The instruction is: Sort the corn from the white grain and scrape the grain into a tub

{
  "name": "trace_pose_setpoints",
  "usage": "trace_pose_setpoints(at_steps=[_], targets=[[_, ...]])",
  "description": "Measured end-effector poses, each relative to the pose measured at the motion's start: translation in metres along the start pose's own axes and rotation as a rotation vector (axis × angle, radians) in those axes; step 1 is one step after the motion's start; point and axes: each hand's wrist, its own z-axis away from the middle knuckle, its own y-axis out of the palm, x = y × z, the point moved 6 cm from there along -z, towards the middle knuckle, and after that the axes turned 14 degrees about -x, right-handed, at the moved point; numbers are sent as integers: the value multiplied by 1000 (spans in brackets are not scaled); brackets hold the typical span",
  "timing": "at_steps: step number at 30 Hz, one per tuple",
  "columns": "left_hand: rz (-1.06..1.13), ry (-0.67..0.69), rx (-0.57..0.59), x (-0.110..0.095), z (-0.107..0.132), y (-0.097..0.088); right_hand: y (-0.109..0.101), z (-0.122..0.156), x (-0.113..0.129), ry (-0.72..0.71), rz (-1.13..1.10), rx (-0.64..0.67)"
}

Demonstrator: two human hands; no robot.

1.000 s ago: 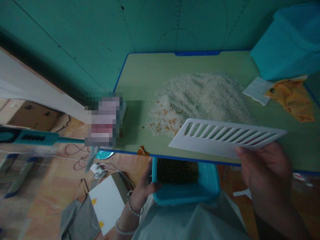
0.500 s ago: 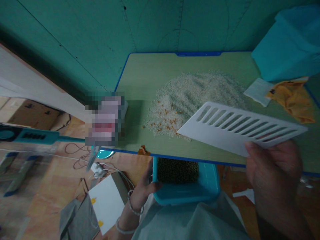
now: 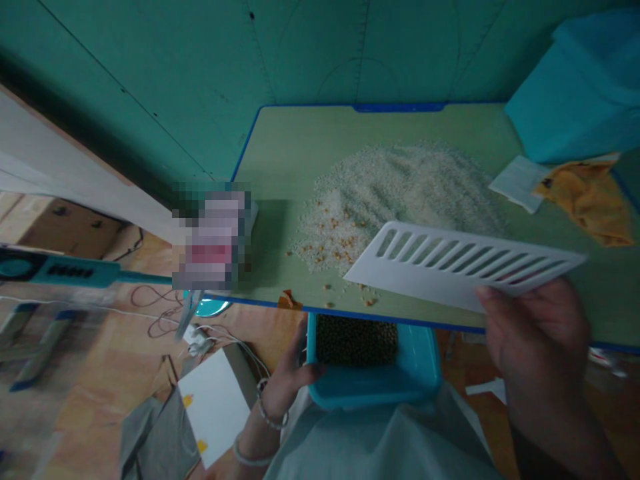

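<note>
My right hand grips a white slotted scraper by its right end, thumb on the near face. The scraper is tilted over the near edge of a pale grain pile and hides part of it. Yellow-orange kernels lie scattered over the pile's left side. A few more kernels sit close to the table's front edge. Below that edge, my left hand clasps the left rim of a turquoise tub. Small dark beans fill its far part.
The table has a blue rim. A turquoise bin, white packet and orange cloth lie at its right. A pixelated object stands left. Cables and a white box are on the floor.
The scraper has moved left and toward me, uncovering more of the pile. Several kernels now show near the table's front edge. My left hand and the tub stay put.
</note>
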Motion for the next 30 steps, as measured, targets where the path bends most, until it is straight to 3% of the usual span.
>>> trace_pose_setpoints(at_steps=[5, 10, 21, 25, 30], targets=[[-19, -27, -29, 4, 0, -3, -2, 2, -1, 15, 25, 15], [76, -2, 19, 0, 2, 3, -8, 0, -1, 26, 27, 3], [77, 6, 32, -5, 3, 5, -29, -14, 10, 64, 115, -132], [27, -6, -9, -2, 2, 2, -39, -15, 4, 161, 155, -112], [-3, -1, 6, 1, 0, 2, -31, -10, 10, 132, 92, -113]])
